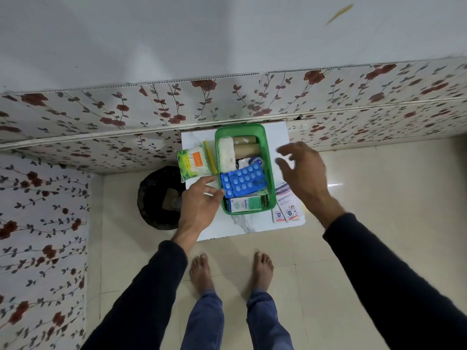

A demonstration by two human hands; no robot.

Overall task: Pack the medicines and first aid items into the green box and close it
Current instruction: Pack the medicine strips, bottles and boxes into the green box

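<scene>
The green box [269,157] stands open on a small white table [227,229]. Inside lie a white bandage roll [225,154], two brown rolls [246,148], a blue blister pack [243,184] and a small white-green carton [245,204]. My left hand [199,205] touches the blister pack's left edge by the box rim. My right hand [300,170] hovers open, fingers spread, to the right of the box. A cotton-swab pack [193,161] lies left of the box. Plaster packets [285,203] lie to its right. No lid is visible.
A black bin [158,198] sits on the floor left of the table. Floral-papered wall panels run behind and to the left. My bare feet [231,272] stand on pale tiles just in front of the table.
</scene>
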